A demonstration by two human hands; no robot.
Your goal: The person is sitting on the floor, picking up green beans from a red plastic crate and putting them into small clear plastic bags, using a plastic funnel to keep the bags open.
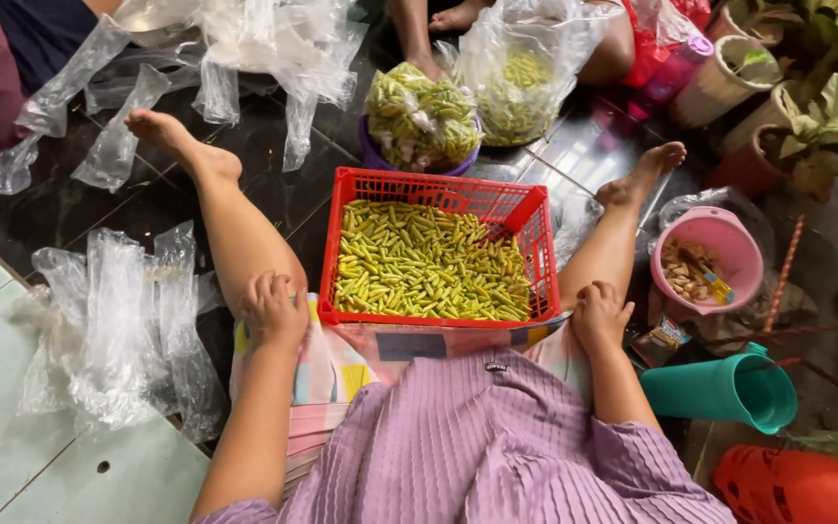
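Observation:
I sit on a dark tiled floor with my legs spread around a red plastic basket (528, 228) filled with green chillies (429, 264). My left hand (275, 309) rests on my left knee with the fingers curled and nothing in it. On the other knee lies my right hand (600, 312), loosely closed and also holding nothing. Both hands sit just outside the basket's near corners, not touching it.
A purple bowl (372, 152) heaped with bagged chillies and a clear bag of chillies (521, 82) stand beyond the basket. Empty clear bags (123, 325) lie at left and far left. A pink bowl (729, 243), teal cup (729, 388), orange container (788, 485) and potted plants (826, 116) crowd the right. Another person's feet (448, 19) show at top.

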